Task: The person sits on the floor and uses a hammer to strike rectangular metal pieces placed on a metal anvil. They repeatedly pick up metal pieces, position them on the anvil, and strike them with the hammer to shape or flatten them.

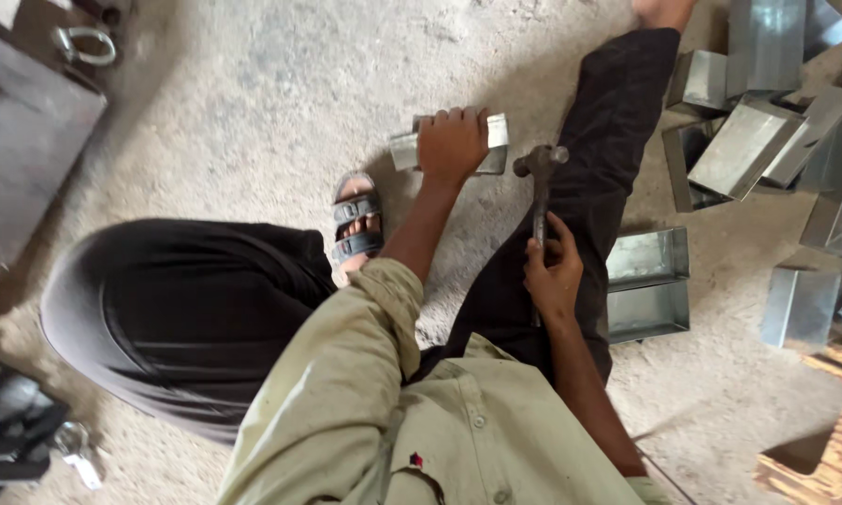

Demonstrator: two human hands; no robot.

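Head view looks straight down on my seated legs and a dusty concrete floor (253, 112). My left hand (451, 142) presses down on a small folded sheet-metal piece (496, 131) lying on the floor just beyond my knees, fingers curled over its far edge and the palm covering most of its middle, so only the two ends show. My right hand (552, 276) is wrapped around the handle of a hammer (540, 173), fingers closed tight low on the shaft, thumb along it. The hammer head sits just beside the right end of the metal piece (whether it touches I cannot tell from this angle) and lies over my dark trouser leg (608, 140). A sandalled foot (355, 224) rests near the left forearm. To the right, a heap of similar grey metal boxes (767, 131) lies well apart from the hands, with two open trays (647, 285) stacked side by side closer to my right thigh. A wooden pallet corner (833, 440) shows at the lower right, and a dark metal plate (19, 140) at the upper left.
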